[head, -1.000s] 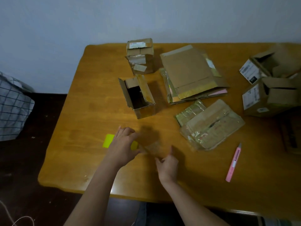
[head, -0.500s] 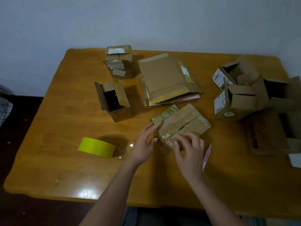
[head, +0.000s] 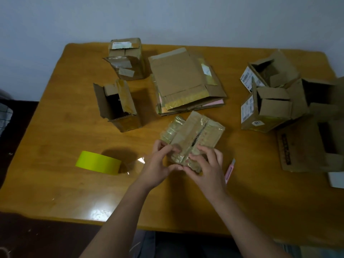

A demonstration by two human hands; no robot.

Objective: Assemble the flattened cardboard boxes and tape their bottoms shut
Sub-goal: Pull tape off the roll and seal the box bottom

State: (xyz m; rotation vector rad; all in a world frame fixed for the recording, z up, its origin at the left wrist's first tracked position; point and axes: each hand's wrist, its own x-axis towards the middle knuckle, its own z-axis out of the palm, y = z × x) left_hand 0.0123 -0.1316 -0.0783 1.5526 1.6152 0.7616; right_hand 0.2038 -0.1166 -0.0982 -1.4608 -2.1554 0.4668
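We've left the tape roll [head: 98, 162]; both hands, left [head: 158, 164] & right [head: 206, 165], now grasp flat box [head: 193, 135] mid-table [head: 55, 112], next to open.

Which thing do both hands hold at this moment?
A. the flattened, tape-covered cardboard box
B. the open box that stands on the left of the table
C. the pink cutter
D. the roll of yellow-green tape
A: the left hand and the right hand both grip the near end of the flattened box; the tape roll and the cutter lie untouched on the table.
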